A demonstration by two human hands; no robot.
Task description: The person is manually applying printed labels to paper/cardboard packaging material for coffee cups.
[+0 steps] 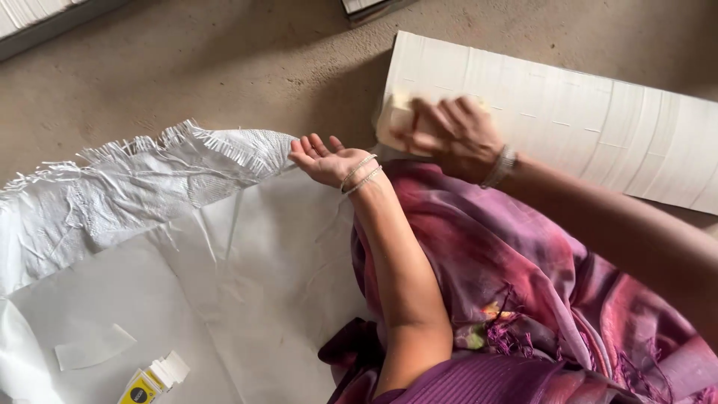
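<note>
Your right hand (456,135) holds a matt, pale pad (396,123) on matt ribbed paper (598,127); your left hand (325,158) touches thin, crinkled fringed cloth (134,187); the floor (224,67) looks rough.

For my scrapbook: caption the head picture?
Left hand open beside fringed white paper; right hand presses a pale block on card.

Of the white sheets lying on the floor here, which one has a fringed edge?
The crumpled white sheet at the left, whose frayed fringe runs up to the open left hand. The flat paper below it and the ribbed sheet at the right have plain edges.
</note>
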